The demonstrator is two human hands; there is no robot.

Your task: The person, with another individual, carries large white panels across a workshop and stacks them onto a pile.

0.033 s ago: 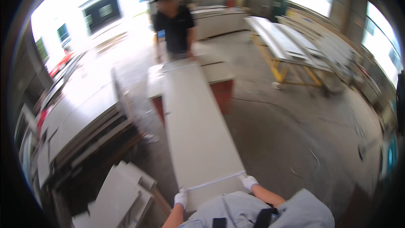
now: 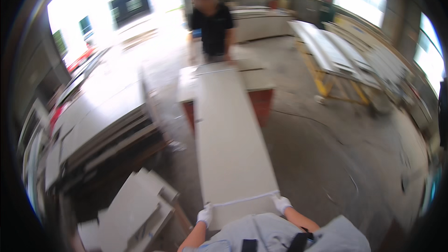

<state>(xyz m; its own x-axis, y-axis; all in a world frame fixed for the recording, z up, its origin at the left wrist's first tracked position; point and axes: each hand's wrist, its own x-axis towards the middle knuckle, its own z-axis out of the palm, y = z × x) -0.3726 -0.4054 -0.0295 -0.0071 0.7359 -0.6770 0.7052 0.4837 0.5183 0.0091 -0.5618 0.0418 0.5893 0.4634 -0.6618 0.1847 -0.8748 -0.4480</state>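
Observation:
A long, light-grey panel [image 2: 233,135] stretches away from my body, with a white band [image 2: 245,199] across its near end and another [image 2: 215,71] across its far end. My left hand [image 2: 204,214], in a white glove, grips the panel's left edge beside the near band. On the opposite edge my right hand [image 2: 282,204], gloved too, is closed around the side. Both hands' fingertips are partly hidden by the panel. Its far part lies over a light-topped table [image 2: 187,86] with reddish sides, where a person in a black shirt [image 2: 213,30] stands.
To the left is a large stack of sheets [image 2: 100,123], and nearer lie loose pale boards [image 2: 133,205]. A yellow trestle [image 2: 326,84] bears long white panels [image 2: 326,49] at the right. A dark cable [image 2: 310,119] runs over the floor [image 2: 308,168].
The whole scene has shifted to the right in the picture as my head view turned left. Both hands keep their hold on the panel's edges.

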